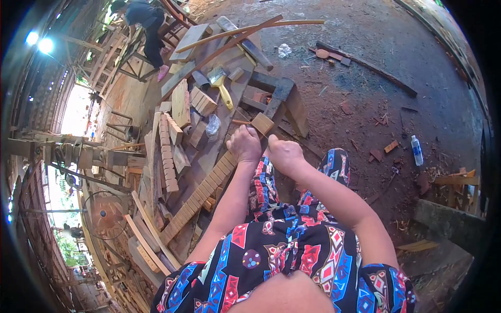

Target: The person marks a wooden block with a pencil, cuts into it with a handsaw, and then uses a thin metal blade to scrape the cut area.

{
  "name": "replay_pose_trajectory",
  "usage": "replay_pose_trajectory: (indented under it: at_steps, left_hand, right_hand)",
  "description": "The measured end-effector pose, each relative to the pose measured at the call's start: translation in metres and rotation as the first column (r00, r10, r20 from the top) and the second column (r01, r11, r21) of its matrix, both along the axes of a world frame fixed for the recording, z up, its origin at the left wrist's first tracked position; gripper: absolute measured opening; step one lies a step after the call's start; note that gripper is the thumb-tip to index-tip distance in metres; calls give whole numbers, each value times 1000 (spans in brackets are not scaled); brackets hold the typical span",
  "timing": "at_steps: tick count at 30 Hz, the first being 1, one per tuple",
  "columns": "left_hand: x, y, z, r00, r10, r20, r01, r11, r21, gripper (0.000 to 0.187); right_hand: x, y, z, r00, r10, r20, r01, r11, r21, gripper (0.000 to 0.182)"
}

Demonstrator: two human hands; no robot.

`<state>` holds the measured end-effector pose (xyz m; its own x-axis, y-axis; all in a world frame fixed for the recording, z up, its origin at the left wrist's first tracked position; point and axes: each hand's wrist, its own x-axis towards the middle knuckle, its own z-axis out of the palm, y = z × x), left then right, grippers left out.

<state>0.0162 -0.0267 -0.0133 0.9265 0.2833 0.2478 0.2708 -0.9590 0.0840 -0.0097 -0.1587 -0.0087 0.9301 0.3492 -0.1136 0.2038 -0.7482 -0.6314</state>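
Observation:
My left hand (pixel 245 143) is curled closed over the edge of the wooden bench (pixel 237 99). What its fingers hold, if anything, is hidden under the knuckles. Close beside it on the right, my right hand (pixel 287 155) is also closed, its thumb side toward the left hand; its grip is hidden too. Just beyond both hands are a small light wood block (pixel 262 123) and a thin reddish stick (pixel 241 122). Running from the left hand toward my body is a long row of equal wood pieces (pixel 201 193).
A yellow-handled brush (pixel 223 93), a crumpled plastic bag (pixel 213 125) and stacked wood blocks (pixel 180 104) lie on the bench. On the floor at right stands a water bottle (pixel 417 150). Another person (pixel 148 31) bends over at the far left. A fan (pixel 103 214) is at left.

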Motion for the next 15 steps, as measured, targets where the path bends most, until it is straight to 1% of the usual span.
replay_pose_trajectory:
  at_steps: [2, 4, 5, 7, 10, 11, 12, 14, 15]
  left_hand:
    - [1, -1, 2, 1000, 1, -6, -1, 1000, 7, 26]
    - [0, 0, -1, 1000, 10, -17, -10, 1000, 3, 26]
    - [0, 1, -2, 1000, 3, 9, -3, 1000, 0, 26]
    - [3, 2, -5, 999, 0, 34, 0, 1000, -7, 26]
    - [2, 2, -9, 1000, -2, 21, 2, 1000, 23, 25]
    - [2, 2, -9, 1000, -7, 28, 7, 1000, 18, 25]
    - [1, 4, -9, 999, -10, 36, 9, 1000, 18, 24]
    - [0, 5, -9, 998, -20, 63, 18, 999, 39, 24]
    - [1, 4, -10, 996, -28, 87, 23, 998, 50, 24]
  right_hand:
    - [-4, -4, -1, 1000, -3, -23, 3, 1000, -7, 16]
    - [-19, -19, -5, 1000, 18, 21, -18, 1000, 25, 18]
    - [-28, -28, -4, 1000, 21, 19, -21, 1000, 21, 18]
    - [-44, -42, 2, 1000, 5, 8, -5, 999, -31, 15]
    - [-25, -27, -3, 1000, 9, 25, -8, 1000, -17, 14]
    - [-14, -17, -10, 997, 11, 74, -11, 1000, 3, 14]
    - [-10, -12, -9, 997, 11, 78, -12, 1000, 7, 14]
    - [-7, -7, -7, 1000, -2, 17, 2, 1000, -5, 14]
    - [-8, -10, -6, 1000, -10, 20, 10, 1000, 6, 15]
